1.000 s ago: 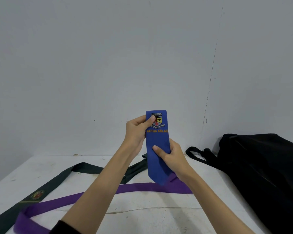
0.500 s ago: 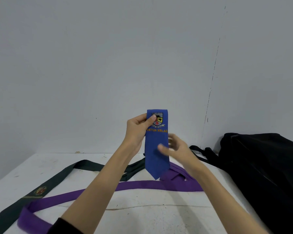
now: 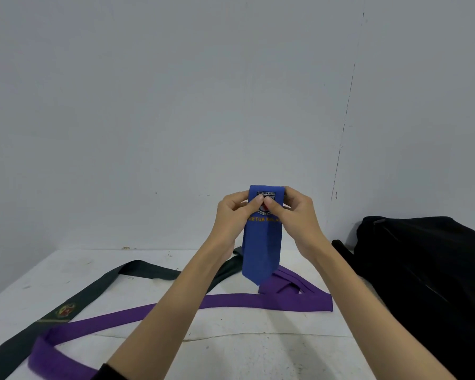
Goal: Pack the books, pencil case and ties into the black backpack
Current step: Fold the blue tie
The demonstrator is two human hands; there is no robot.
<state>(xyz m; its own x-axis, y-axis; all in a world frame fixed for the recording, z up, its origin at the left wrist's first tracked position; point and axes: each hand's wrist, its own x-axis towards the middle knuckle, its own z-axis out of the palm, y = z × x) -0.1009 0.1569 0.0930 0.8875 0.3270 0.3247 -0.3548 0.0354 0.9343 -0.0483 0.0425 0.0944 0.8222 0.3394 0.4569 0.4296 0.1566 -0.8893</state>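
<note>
A folded blue tie (image 3: 261, 250) with a crest and orange lettering hangs upright above the table, its pointed tip down. My left hand (image 3: 235, 215) pinches its top left edge, thumb on the crest. My right hand (image 3: 294, 212) pinches the top right edge, thumb beside the left thumb. A purple tie (image 3: 176, 311) lies stretched across the table below. A dark green tie (image 3: 99, 289) with a crest lies to the left. The black backpack (image 3: 428, 275) stands at the right, against the wall. Books and pencil case are not in view.
The white table (image 3: 258, 352) is scuffed and runs back to a grey wall (image 3: 176, 105). A black backpack strap (image 3: 340, 248) lies on the table between my right forearm and the backpack.
My right hand let go of the lower part of the blue tie and rose to its top edge beside my left hand. The tie's lower end now hangs free.
</note>
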